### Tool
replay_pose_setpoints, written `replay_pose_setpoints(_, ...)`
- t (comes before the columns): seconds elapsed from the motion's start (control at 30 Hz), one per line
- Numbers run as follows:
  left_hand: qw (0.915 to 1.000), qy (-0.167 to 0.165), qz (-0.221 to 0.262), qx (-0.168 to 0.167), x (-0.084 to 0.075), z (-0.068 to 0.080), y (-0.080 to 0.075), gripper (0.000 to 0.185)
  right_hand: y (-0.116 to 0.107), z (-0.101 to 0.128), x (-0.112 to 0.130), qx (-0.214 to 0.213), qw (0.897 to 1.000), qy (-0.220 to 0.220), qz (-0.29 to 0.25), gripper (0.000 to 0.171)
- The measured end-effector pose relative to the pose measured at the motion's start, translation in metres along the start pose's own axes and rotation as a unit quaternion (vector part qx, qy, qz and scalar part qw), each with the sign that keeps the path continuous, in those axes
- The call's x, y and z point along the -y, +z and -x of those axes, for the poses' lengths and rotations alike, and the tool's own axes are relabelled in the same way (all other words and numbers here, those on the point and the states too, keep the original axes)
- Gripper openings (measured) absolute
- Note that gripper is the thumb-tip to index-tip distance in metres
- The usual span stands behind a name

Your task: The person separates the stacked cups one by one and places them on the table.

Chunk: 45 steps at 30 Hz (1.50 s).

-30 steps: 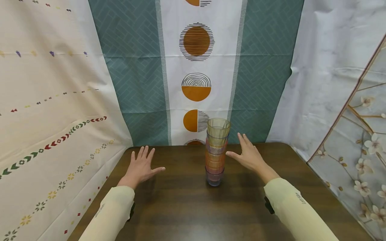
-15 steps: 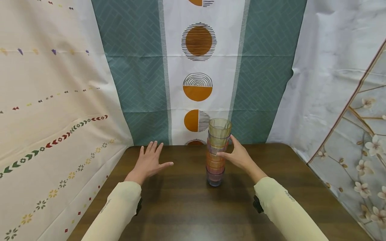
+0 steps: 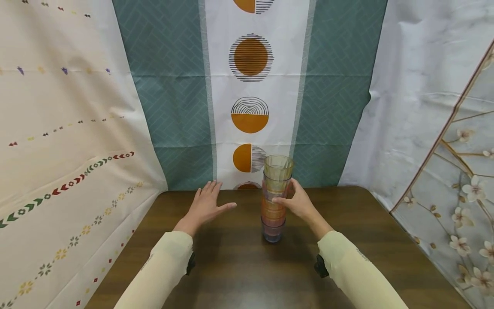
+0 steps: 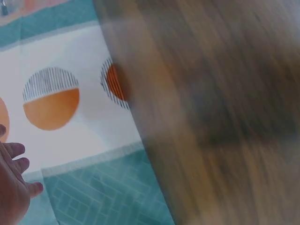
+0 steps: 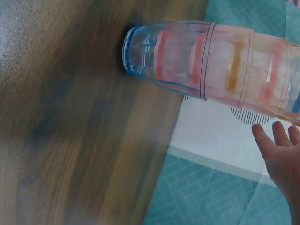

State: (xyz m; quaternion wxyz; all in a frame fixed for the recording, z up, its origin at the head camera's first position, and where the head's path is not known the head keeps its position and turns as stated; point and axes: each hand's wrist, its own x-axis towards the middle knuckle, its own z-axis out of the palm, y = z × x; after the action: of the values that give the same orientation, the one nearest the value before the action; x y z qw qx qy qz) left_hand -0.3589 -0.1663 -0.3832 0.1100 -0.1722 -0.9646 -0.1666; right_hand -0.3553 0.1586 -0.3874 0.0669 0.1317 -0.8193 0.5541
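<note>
Cups (image 3: 275, 198) were stacked one inside another in a tall upright stack, which stood on the table (image 3: 239, 270) near the centre of the head frame, close to the far edge. The stack was gripped by the right hand (image 3: 296, 203) around its middle part, with the thumb on the near side and the fingers curled behind. In the right wrist view the stack (image 5: 211, 65) was seen across the upper part of the frame, with a blue cup at the bottom and pink and orange ones inside it; its base was resting on the wood.

The left hand (image 3: 206, 206) was held above the table, left of the stack and apart from it, with the fingers straight and spread and the thumb pointed toward the cups. Nothing was held in it. In the left wrist view only its edge (image 4: 11, 187) was seen at the lower left, and the rest was blurred.

A curtain (image 3: 251, 86) with orange circles on a white stripe was hung behind the table, in the upper centre of the head frame.
</note>
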Motion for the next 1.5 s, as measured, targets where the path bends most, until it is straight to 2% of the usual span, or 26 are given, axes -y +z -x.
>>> replay_pose_setpoints(0.17, 0.9982, 0.001, 0.060, -0.001, -0.019, -0.010, -0.001, 0.105, 0.002, 0.001, -0.003, -0.005, 1.000, -0.002, -0.004, 0.083)
replay_pose_setpoints(0.3, 0.9920, -0.004, 0.126, 0.003, -0.036, -0.020, -0.006, 0.103, 0.002, 0.001, -0.004, -0.007, 1.000, -0.007, 0.001, 0.077)
replay_pose_setpoints(0.4, 0.9806, -0.012, 0.196, 0.006, -0.051, -0.026, -0.014, 0.101, 0.002, 0.002, -0.004, -0.004, 1.000, -0.012, 0.002, 0.077)
replay_pose_setpoints(0.57, 0.9538, -0.029, 0.299, 0.004, -0.075, -0.039, -0.027, 0.098, 0.002, 0.001, -0.003, 0.000, 1.000, -0.013, 0.003, 0.076)
replay_pose_setpoints(0.77, 0.9337, 0.004, 0.358, 0.006, -0.096, -0.057, -0.033, 0.095, 0.003, 0.001, -0.003, 0.002, 1.000, -0.019, 0.000, 0.074)
replay_pose_setpoints(0.87, 0.9265, 0.020, 0.376, 0.013, -0.104, -0.063, -0.032, 0.093, 0.003, 0.002, -0.004, 0.002, 1.000, -0.020, 0.006, 0.075)
replay_pose_setpoints(1.13, 0.9251, 0.039, 0.377, 0.017, -0.118, -0.074, -0.027, 0.088, 0.003, 0.005, -0.004, -0.001, 1.000, -0.022, 0.004, 0.071)
replay_pose_setpoints(1.5, 0.9270, 0.036, 0.372, 0.033, -0.131, -0.077, -0.025, 0.087, 0.003, 0.005, -0.005, 0.006, 1.000, -0.021, -0.011, 0.071)
